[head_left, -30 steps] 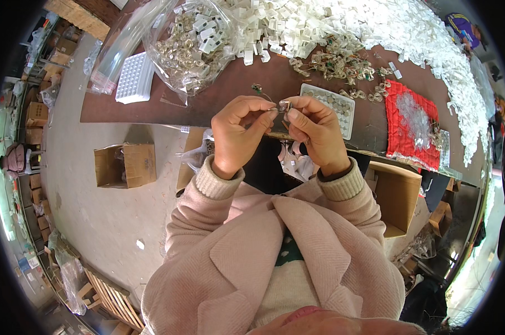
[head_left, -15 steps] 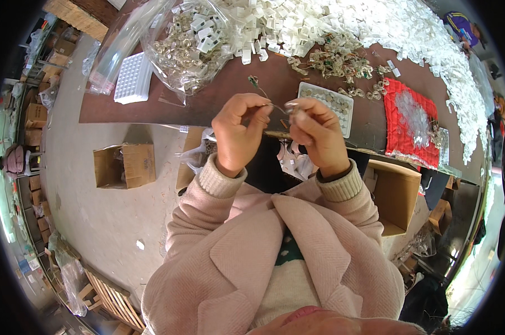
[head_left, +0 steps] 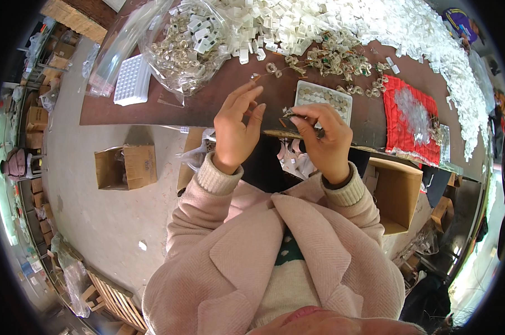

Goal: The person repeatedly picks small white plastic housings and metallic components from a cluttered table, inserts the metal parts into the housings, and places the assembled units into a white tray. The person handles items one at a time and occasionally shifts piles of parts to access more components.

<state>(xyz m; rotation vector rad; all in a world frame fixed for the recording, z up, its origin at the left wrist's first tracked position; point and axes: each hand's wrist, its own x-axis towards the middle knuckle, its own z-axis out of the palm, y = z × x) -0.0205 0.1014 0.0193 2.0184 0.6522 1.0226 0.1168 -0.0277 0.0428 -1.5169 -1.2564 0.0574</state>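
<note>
Above the table's near edge, my right hand (head_left: 326, 139) pinches a small wired part (head_left: 289, 113) between thumb and fingers; it looks dark and silvery, too small to make out fully. My left hand (head_left: 236, 131) is raised beside it, fingers stretched forward and thumb apart, with nothing visible between them. Just past its fingertips lies a small clear piece with an orange wire (head_left: 255, 77), and a clear ring-shaped piece (head_left: 272, 69) is nearby. Right behind my right hand stands a white tray (head_left: 348, 111) holding several small round pieces.
A large heap of white plastic housings (head_left: 297, 22) covers the table's back and right. Wired clear parts (head_left: 342, 58) are piled before it. A filled plastic bag (head_left: 180, 67), stacked white trays (head_left: 132, 81) and a red quilted cloth (head_left: 395, 134) also lie there. Cardboard boxes (head_left: 141, 164) stand below.
My hands have moved apart. The left has let go of the wired part and opened; the right keeps hold, slightly lower. Small clear pieces now show beyond my left fingertips.
</note>
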